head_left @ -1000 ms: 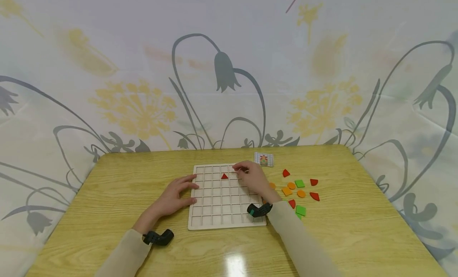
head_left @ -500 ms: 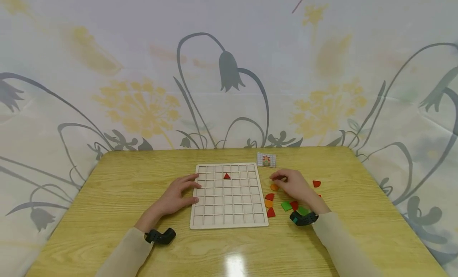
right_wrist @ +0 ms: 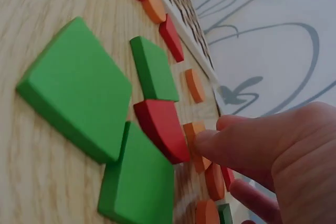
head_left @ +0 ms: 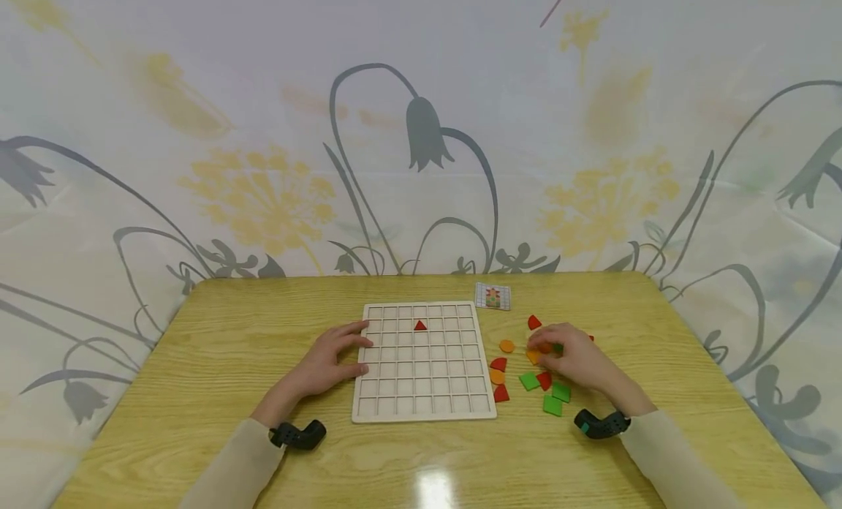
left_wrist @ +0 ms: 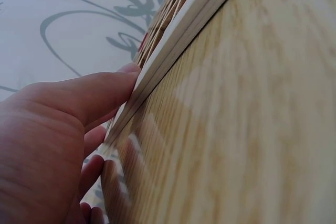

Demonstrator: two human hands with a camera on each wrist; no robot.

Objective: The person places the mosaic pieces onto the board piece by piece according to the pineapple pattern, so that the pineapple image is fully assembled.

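A pale gridded board (head_left: 424,419) lies on the table, with one red triangle (head_left: 420,325) in a cell of its upper part. My left hand (head_left: 325,359) rests along the board's left edge, fingers fairly straight; the left wrist view shows the thumb against the board's side (left_wrist: 168,51). To the right of the board, my right hand (head_left: 571,354) is low over loose flat pieces, fingers loosely bent. Its thumb overlaps an orange square (right_wrist: 194,132) in the right wrist view; whether it touches cannot be told. Other pieces lie partly hidden under this hand.
Around the right hand lie green squares (head_left: 552,405), red quarter-circle pieces (head_left: 534,322) and orange discs (head_left: 506,346). Behind the board's right corner lies a small pattern card (head_left: 493,297). A patterned curtain (head_left: 421,129) stands behind the table (head_left: 263,311).
My right hand has left the board's upper right and moved right, over the loose pieces. The left hand has stayed at the board's edge. The view has shifted slightly.
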